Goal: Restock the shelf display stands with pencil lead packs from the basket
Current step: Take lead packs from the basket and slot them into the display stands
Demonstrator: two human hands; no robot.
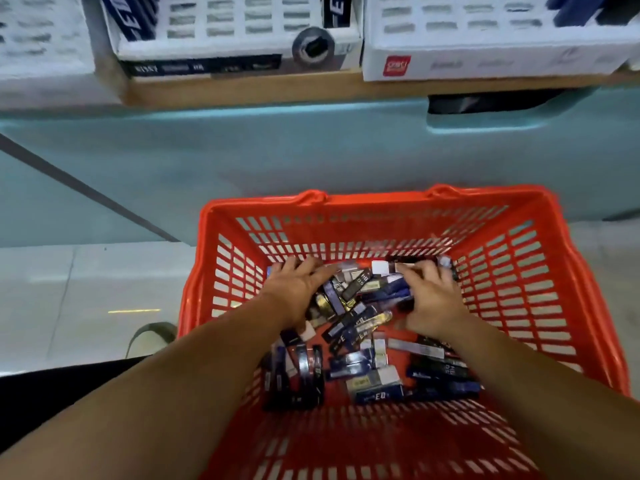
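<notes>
Pencil lead packs lie heaped against the far wall of the basket. In the head view my left hand rests spread on them, and my right hand curls round several. They look light, stiff and slick, so I'd pinch their long edges.

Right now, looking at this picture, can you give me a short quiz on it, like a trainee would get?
1. True or false: the left hand and right hand both reach into the basket.
2. The packs lie: A in neat rows; B in a loose heap; C in sealed boxes.
3. Fill in: the white stands sit on a wooden ___.
Key: 1 true; 2 B; 3 shelf.
</notes>
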